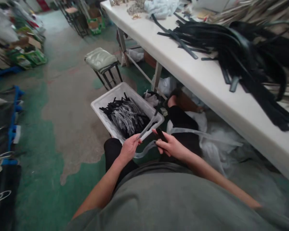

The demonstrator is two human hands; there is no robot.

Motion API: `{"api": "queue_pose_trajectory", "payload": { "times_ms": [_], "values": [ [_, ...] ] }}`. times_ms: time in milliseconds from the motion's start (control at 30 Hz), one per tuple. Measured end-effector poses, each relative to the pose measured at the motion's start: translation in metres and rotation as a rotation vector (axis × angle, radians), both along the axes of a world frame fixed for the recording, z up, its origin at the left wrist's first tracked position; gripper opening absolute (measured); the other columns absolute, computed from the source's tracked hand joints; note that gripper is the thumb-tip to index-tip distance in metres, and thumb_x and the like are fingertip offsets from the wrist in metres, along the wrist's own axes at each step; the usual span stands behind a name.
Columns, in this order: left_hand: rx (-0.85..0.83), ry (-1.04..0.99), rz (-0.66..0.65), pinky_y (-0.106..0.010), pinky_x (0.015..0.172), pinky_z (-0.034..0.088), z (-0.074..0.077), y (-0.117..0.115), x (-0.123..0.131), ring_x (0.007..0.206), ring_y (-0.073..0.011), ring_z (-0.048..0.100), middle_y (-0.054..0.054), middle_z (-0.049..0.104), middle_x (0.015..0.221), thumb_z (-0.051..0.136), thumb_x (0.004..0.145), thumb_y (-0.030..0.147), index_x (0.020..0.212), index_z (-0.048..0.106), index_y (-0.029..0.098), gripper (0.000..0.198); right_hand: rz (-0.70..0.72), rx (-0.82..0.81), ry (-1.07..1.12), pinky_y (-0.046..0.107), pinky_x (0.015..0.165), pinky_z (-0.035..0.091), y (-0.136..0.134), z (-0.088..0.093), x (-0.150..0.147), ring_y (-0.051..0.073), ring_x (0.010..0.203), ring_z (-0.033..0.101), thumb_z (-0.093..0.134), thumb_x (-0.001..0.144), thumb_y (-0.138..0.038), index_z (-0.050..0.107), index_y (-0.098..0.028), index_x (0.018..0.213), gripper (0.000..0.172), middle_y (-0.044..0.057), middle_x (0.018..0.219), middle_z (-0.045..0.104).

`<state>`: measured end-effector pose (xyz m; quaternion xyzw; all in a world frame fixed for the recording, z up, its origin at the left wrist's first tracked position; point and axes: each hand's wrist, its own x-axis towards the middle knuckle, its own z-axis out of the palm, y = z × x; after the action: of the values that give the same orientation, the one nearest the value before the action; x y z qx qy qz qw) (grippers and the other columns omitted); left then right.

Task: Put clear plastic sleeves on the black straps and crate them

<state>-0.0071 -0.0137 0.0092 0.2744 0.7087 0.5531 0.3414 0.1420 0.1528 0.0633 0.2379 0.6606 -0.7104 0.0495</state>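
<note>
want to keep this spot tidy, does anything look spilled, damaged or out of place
Crumpled clear plastic lies loose beside the right leg, looking like litter. The floor has ragged grey patches in its green coating, as if worn away. Dark strips lie jumbled in the white bin, but none look spilled.

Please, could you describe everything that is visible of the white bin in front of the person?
The white bin is rectangular and open-topped, with rounded corners and a rim around it; it looks like plastic. It appears upright, beside the table. Many dark and pale strips lie heaped inside. A held strip extends from the left hand over its near side; whether it touches is unclear.
</note>
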Motion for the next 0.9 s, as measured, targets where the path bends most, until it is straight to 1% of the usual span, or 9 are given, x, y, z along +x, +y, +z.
{"api": "queue_pose_trajectory", "payload": {
  "times_ms": [133,267,367,433,533,667,767,833,900],
  "values": [
    [-0.066,0.131,-0.129,-0.028,0.086,0.043,-0.015,-0.009,0.006,0.083,-0.0188,0.059,-0.003,0.070,0.094,0.056,0.084,0.024,0.110,0.071,0.029,0.031,-0.060,-0.098,0.094,0.017,0.036,0.024,0.005,0.001,0.006,0.005,0.038,0.036,0.058,0.086,-0.036,0.032,-0.013,0.149,0.072,-0.007,0.058,0.056],
    [-0.111,0.099,-0.070,-0.028,0.088,0.044,-0.022,-0.018,-0.001,0.085,-0.0196,0.061,-0.003,0.071,0.092,0.059,0.079,0.017,0.108,0.073,0.029,0.034,-0.120,-0.149,0.154,0.016,0.035,0.023,0.008,0.006,0.019,0.004,0.037,0.035,0.060,0.085,-0.031,0.028,-0.018,0.151,0.074,-0.008,0.057,0.055],
    [-0.150,0.157,-0.071,-0.030,0.092,0.043,-0.027,-0.024,-0.010,0.088,-0.0200,0.062,-0.003,0.071,0.095,0.058,0.080,0.016,0.110,0.072,0.029,0.036,-0.144,-0.158,0.169,0.016,0.035,0.022,0.011,0.010,0.025,0.003,0.036,0.034,0.059,0.086,-0.032,0.041,-0.017,0.143,0.062,-0.008,0.055,0.054],
    [-0.188,0.264,-0.119,-0.034,0.094,0.044,-0.029,-0.027,-0.015,0.091,-0.0199,0.062,-0.004,0.071,0.101,0.052,0.084,0.018,0.115,0.069,0.027,0.036,-0.153,-0.160,0.182,0.016,0.034,0.020,0.012,0.010,0.027,0.003,0.035,0.034,0.058,0.087,-0.035,0.056,-0.015,0.126,0.044,-0.008,0.054,0.053],
    [-0.175,0.395,-0.222,-0.038,0.098,0.044,-0.022,-0.026,-0.017,0.104,-0.0211,0.061,-0.007,0.067,0.114,0.047,0.089,0.026,0.122,0.062,0.022,0.036,-0.162,-0.132,0.198,0.017,0.032,0.020,0.009,0.007,0.025,0.003,0.035,0.035,0.057,0.087,-0.038,0.062,-0.015,0.096,0.026,-0.007,0.052,0.052],
    [0.014,0.433,-0.445,-0.043,0.106,0.040,-0.005,-0.011,0.006,0.125,-0.0254,0.051,-0.014,0.052,0.138,0.057,0.086,0.037,0.142,0.039,0.018,0.062,-0.122,-0.091,0.158,0.017,0.033,0.026,-0.006,-0.002,0.018,0.004,0.035,0.038,0.059,0.086,-0.037,0.060,-0.016,0.090,0.021,-0.006,0.054,0.055],
    [0.078,0.640,-0.454,-0.048,0.109,0.036,-0.008,0.008,0.032,0.113,-0.0239,0.058,-0.011,0.064,0.119,0.050,0.089,0.033,0.127,0.051,0.019,0.041,-0.094,-0.071,0.119,0.017,0.034,0.029,-0.018,-0.007,0.015,0.005,0.035,0.040,0.061,0.085,-0.038,0.060,-0.017,0.089,0.022,-0.006,0.054,0.054],
    [0.109,0.762,-0.386,-0.047,0.106,0.038,-0.020,0.017,0.041,0.098,-0.0208,0.062,-0.007,0.068,0.098,0.041,0.093,0.026,0.109,0.057,0.019,0.024,-0.120,-0.079,0.103,0.017,0.033,0.029,-0.019,-0.004,0.018,0.005,0.034,0.039,0.061,0.084,-0.041,0.058,-0.017,0.087,0.024,-0.007,0.052,0.053],
    [0.112,0.839,-0.357,-0.045,0.103,0.042,-0.035,0.019,0.040,0.091,-0.0192,0.063,-0.006,0.068,0.091,0.039,0.093,0.023,0.099,0.057,0.019,0.020,-0.193,-0.096,0.102,0.017,0.032,0.026,-0.015,0.003,0.024,0.004,0.033,0.036,0.061,0.084,-0.043,0.055,-0.017,0.085,0.026,-0.008,0.051,0.051]
  ]
}}
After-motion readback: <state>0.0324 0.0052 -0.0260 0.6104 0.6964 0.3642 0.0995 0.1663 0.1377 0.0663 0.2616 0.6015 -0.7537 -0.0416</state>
